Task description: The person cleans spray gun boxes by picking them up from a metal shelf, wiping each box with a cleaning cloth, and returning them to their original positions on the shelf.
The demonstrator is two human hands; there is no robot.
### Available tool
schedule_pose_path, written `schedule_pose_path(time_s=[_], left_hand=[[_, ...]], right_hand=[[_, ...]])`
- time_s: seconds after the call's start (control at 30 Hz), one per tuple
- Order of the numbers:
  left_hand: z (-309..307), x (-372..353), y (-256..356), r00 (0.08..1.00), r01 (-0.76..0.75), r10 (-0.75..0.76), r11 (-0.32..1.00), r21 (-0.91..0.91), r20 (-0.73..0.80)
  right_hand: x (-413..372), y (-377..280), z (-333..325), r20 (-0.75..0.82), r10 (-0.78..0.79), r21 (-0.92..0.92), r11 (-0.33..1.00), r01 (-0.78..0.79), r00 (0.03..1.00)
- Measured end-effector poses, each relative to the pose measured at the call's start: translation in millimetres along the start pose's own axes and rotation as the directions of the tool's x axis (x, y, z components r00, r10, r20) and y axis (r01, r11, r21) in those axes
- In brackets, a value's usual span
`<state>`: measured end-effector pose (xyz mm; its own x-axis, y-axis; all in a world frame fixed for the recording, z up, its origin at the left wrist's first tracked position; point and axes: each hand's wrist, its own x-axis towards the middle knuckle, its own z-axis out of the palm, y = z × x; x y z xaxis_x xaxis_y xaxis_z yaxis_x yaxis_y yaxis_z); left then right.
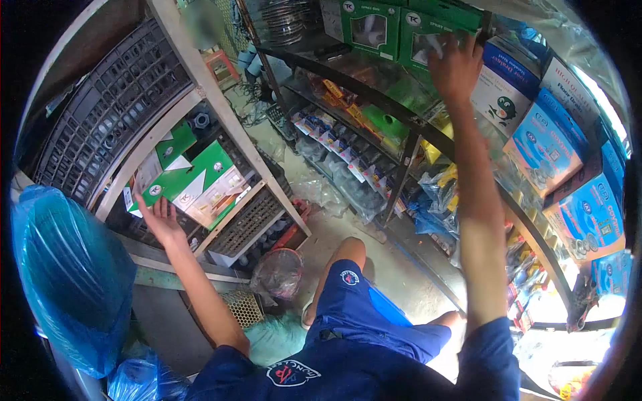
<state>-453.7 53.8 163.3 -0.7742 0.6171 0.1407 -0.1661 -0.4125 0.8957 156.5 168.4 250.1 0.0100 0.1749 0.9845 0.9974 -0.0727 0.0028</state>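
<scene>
My left hand (160, 220) is open, fingers apart, at the near end of a green and white box (212, 182) in the left rack. A second green box (175, 145) lies just behind that one. Up at the right, my right hand (457, 67) reaches to the top shelf with its fingers stretched out. They overlap the front of a green box with a clear window (418, 45). Beside it stands a similar green windowed box (370, 28). A white and blue floor drain box (498, 93) is just right of my right wrist.
Blue and orange boxes (547, 140) line the right shelf. Small packaged goods (341, 150) fill the lower shelf. Black crates (110, 100) sit in the left rack (224, 120). A blue plastic-wrapped bundle (70, 281) stands at my left, and a plastic-covered basket (277, 273) on the floor.
</scene>
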Motion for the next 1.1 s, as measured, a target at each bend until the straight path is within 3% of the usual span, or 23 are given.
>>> schedule_pose_path(time_s=[0.07, 0.2, 0.33, 0.4, 0.47, 0.57, 0.7, 0.83, 0.93, 0.97, 1.03, 1.1], left_hand=[[0, 16, 7, 0.997, 0.079, -0.08, 0.996, -0.05, -0.018], [-2, 34, 7, 0.998, 0.063, -0.063, 0.997, -0.052, -0.001], [10, 16, 5, 0.998, 0.038, -0.043, 0.994, -0.107, -0.043], [9, 13, 5, 0.996, 0.016, -0.025, 0.995, -0.103, -0.084], [15, -7, 11, 0.993, -0.023, 0.013, 0.996, -0.089, -0.114], [16, -25, 12, 0.997, -0.017, 0.008, 0.994, -0.108, -0.083], [19, -34, 8, 0.989, -0.051, 0.041, 0.997, -0.064, -0.139], [19, -48, 9, 0.987, -0.036, 0.019, 0.994, -0.104, -0.159], [-2, -33, -33, 0.969, -0.238, 0.246, 0.953, -0.187, 0.019], [-17, -18, -61, 0.932, -0.299, 0.303, 0.953, -0.052, 0.196], [-19, -18, -98, 0.788, -0.603, 0.517, 0.757, 0.251, 0.334], [-18, -22, -103, 0.764, -0.641, 0.465, 0.625, 0.446, 0.447]], right_hand=[[-18, -37, -32, 0.001, 0.113, 0.038, 0.993, -0.113, 0.994], [-67, -108, -75, 0.029, 0.056, 0.312, 0.948, -0.063, 0.998], [-115, -220, -109, 0.349, -0.06, 0.721, 0.655, -0.227, 0.935], [-114, -280, -121, 0.322, -0.194, 0.822, 0.543, -0.172, 0.926], [-105, -339, -122, 0.175, -0.272, 0.855, 0.518, -0.01, 0.946], [-92, -404, -121, -0.003, -0.327, 0.739, 0.636, 0.222, 0.945], [-81, -429, -92, -0.022, -0.268, 0.702, 0.682, 0.206, 0.963], [-83, -422, -69, -0.145, -0.26, 0.67, 0.684, 0.288, 0.955], [-82, -417, -65, -0.154, -0.25, 0.682, 0.673, 0.286, 0.956], [-80, -410, -69, -0.163, -0.255, 0.721, 0.628, 0.292, 0.953], [-83, -399, -78, -0.147, -0.292, 0.716, 0.628, 0.305, 0.945], [-88, -385, -90, -0.136, -0.3, 0.714, 0.631, 0.304, 0.944]])
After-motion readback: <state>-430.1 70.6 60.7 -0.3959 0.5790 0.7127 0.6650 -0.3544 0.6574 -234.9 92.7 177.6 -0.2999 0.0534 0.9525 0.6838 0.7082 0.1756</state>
